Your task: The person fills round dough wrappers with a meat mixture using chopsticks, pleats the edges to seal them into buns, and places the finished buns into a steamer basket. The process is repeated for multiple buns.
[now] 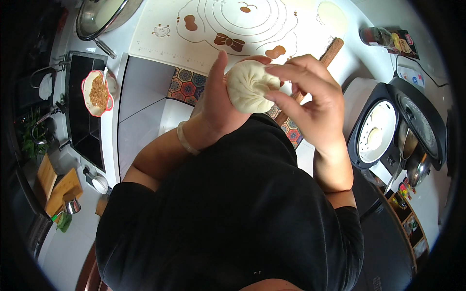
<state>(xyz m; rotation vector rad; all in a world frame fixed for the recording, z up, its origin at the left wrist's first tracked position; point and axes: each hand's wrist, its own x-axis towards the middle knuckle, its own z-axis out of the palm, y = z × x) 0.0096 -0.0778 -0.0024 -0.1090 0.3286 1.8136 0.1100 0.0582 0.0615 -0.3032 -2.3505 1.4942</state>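
Observation:
A pleated bun of pale dough rests in my left hand, with the palm and fingers cupped around its underside and the thumb raised beside it. My right hand pinches the dough edge at the bun's right side between thumb and fingertips. Folds run in a swirl toward the bun's middle. Whatever is inside the bun cannot be seen. Both hands are above the front edge of a white printed pastry mat. Behind my right hand lies a wooden rolling pin, partly hidden by the hand.
On the left, a bowl of minced filling with a spoon stands by the sink. A glass-lidded pot is at the upper left. A flat dough round lies upper right. The open cooker on the right holds pale dough pieces.

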